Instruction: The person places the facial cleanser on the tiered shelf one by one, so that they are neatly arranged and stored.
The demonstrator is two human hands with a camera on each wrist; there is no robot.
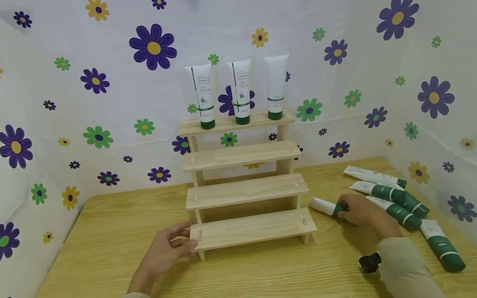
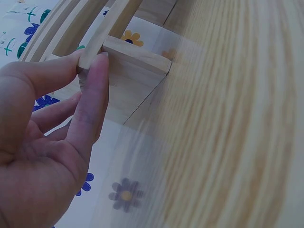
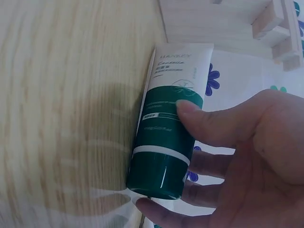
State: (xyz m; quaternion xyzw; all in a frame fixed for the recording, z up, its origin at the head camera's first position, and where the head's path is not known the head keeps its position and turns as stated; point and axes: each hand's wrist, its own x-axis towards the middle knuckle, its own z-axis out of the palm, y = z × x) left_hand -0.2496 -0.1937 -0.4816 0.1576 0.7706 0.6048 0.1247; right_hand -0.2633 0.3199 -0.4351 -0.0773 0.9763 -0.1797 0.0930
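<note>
Beside the rack [image 1: 252, 229], right fingers [image 3: 211, 164] grip 1 tube [image 3: 164, 121].

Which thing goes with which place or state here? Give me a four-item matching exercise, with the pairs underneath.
Things
1. Left hand
2. Right hand
3. Upright tubes
4. Backdrop

Places and states
A. Patterned with flowers
B. Gripping a tube
C. On the top shelf
D. Pinching the left end of the lowest shelf

Pairs: 1-D, 2-B, 3-C, 4-A
</note>
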